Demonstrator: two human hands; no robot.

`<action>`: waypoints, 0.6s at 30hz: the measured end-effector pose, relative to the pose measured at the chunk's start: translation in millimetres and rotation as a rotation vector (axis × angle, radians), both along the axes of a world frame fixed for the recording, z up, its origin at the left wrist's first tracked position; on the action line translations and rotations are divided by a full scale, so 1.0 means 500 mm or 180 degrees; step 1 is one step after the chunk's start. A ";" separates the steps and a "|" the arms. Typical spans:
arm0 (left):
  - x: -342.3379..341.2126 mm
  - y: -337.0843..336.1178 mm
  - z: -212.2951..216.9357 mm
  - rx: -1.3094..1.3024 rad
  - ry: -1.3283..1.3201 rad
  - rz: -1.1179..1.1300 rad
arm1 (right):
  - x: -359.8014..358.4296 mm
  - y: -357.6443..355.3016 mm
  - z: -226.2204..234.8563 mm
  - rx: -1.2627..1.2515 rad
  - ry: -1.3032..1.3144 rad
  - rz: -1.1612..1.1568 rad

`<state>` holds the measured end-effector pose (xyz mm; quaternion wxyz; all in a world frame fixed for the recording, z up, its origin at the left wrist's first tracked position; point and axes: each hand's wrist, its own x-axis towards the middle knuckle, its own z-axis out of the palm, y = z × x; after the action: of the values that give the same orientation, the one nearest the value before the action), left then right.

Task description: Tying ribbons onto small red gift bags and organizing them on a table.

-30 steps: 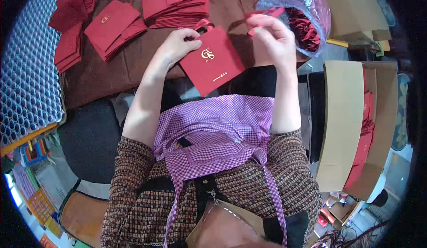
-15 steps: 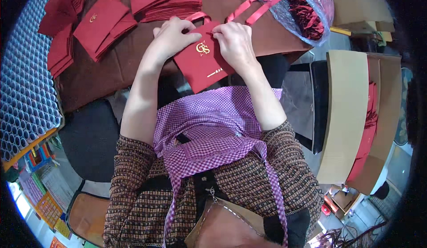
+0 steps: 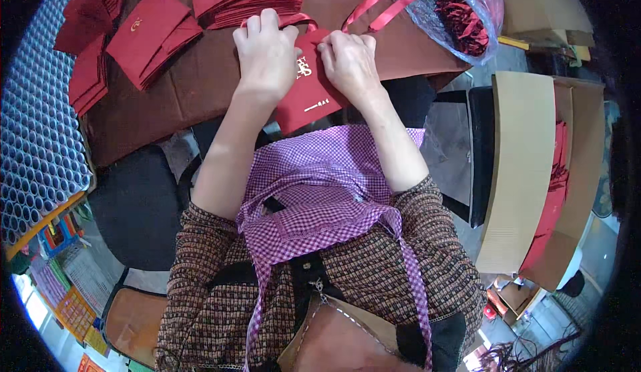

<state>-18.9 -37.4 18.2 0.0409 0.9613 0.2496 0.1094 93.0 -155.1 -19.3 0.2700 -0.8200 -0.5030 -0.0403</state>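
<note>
A red paper bag (image 3: pixel 310 101) with gold print lies flat at the table's near edge, its lower part jutting out over my lap. My right hand (image 3: pixel 350 61) pinches its upper right edge between bent fingers and thumb. Over the upper left part of the bag, my left hand (image 3: pixel 267 58) is closed with curled fingers, its thumb against the front; the fingertips are partly hidden. A short stretch of red ribbon (image 3: pixel 298 19) shows between the hands at the bag's top. A longer ribbon (image 3: pixel 364 5) loops away behind my right hand.
Stacks of red paper bags (image 3: pixel 250 1) and a fanned pile (image 3: pixel 150 38) rest on the brown tablecloth (image 3: pixel 170 115). A clear plastic sack (image 3: pixel 491 11) of red ribbons lies far right. An open cardboard box (image 3: pixel 524 171) holding red pieces stands at my right.
My left hand has shifted right and turned more upright, now covering part of the gold print. The bag has swung slightly straighter. My right hand keeps its pinch on the edge.
</note>
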 end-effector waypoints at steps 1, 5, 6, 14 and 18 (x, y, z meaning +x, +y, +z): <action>0.002 0.001 -0.003 -0.0136 -0.0094 -0.0040 | 0.001 0.000 -0.001 0.0047 -0.0020 0.0008; 0.005 0.021 -0.019 -0.0766 -0.0169 -0.0071 | -0.002 0.001 0.003 -0.0010 0.0053 -0.0010; 0.007 0.024 -0.020 -0.1076 0.0039 0.0001 | -0.002 0.001 0.002 -0.0010 0.0053 -0.0010; 0.010 0.042 -0.044 -0.2015 -0.0311 0.0011 | -0.003 0.007 0.005 -0.0110 -0.0083 0.0032; 0.011 0.045 -0.056 -0.2102 -0.0529 0.0008 | -0.001 0.008 0.013 0.0014 -0.0143 0.0101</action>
<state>-13.6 -14.6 -9.6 0.3700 0.8836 0.2686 0.1007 92.4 -150.9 -12.7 0.2611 -0.8102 -0.5219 -0.0555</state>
